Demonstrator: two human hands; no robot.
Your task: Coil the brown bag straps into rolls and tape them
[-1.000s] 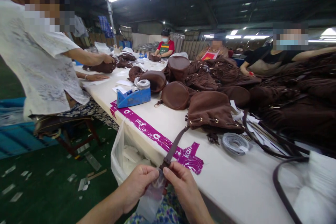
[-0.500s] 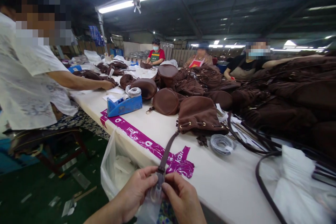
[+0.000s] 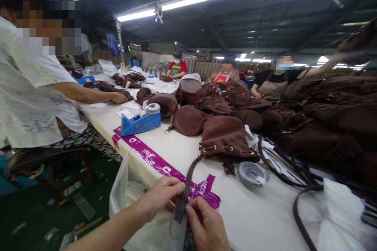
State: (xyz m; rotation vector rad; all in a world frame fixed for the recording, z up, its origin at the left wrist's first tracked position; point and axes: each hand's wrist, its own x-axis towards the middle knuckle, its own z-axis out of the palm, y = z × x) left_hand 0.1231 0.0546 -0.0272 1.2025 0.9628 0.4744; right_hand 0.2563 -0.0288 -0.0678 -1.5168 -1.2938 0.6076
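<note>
A brown drawstring bag (image 3: 225,135) lies on the white table, and its strap (image 3: 192,172) runs down over the table edge to my hands. My left hand (image 3: 165,194) pinches the strap from the left, close above its end. Lower down, my right hand (image 3: 205,221) has thumb and fingers closed on the strap end's right edge. A clear plastic wrapping (image 3: 178,229) covers this end and hangs below it; a ring shape shows faintly inside. Part of my left fingertips is hidden behind the strap.
A blue tape dispenser (image 3: 141,122) stands left of the bag, above purple tape (image 3: 153,156) along the table edge. A coil of grey cord (image 3: 252,174) lies to the right. Brown bags (image 3: 330,125) pile up beyond. A white plastic bag (image 3: 120,188) hangs below the edge. Co-workers surround the table.
My left hand has slid a little up the strap, and the plastic-wrapped end shows more between my hands. At the far right a co-worker's raised arm now holds up a brown item.
</note>
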